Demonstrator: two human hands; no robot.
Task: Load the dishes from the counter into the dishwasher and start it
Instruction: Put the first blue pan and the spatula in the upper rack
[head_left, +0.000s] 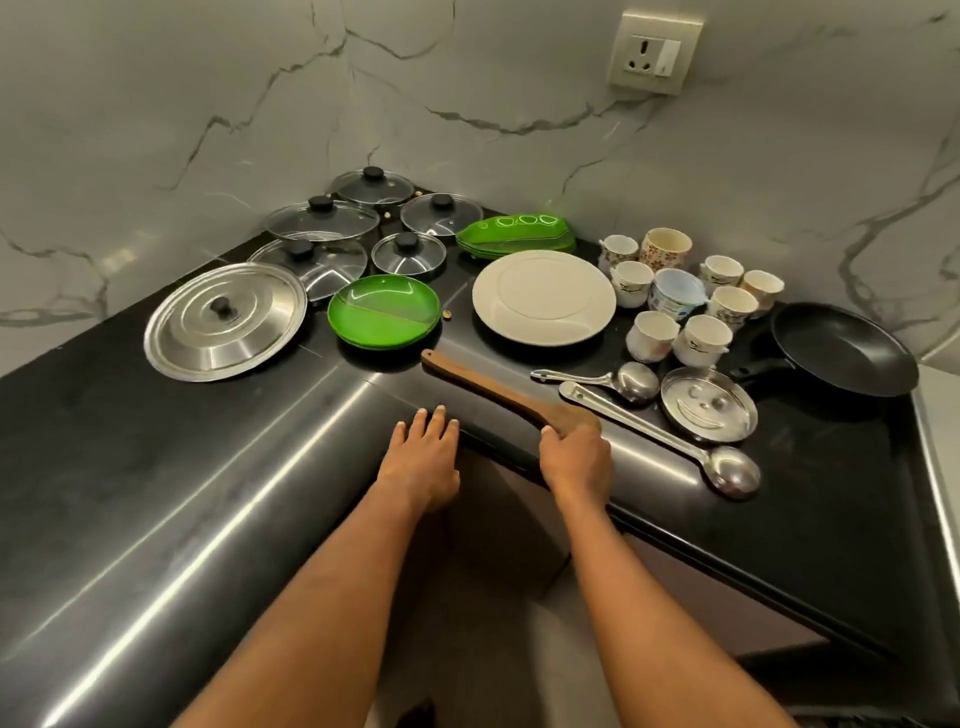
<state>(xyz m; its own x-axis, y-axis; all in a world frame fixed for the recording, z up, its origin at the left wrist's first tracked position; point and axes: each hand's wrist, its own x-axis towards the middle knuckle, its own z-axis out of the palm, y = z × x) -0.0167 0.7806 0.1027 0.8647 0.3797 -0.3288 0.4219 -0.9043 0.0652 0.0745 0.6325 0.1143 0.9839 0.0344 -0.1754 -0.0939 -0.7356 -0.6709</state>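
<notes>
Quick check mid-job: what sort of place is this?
Most likely a home kitchen corner: a black counter holding pot lids, cups and a frying pan, against a marble-look wall with a power socket.

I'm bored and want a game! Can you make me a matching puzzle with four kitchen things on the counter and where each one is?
Things:
1. wooden spatula
2. white plate
3. black frying pan
4. big steel lid

Places:
a. far right of the counter
b. gripped by the right hand
c. leftmost of the dishes
d. between the green plate and the cups

Pairs: 1-b, 2-d, 3-a, 4-c
</notes>
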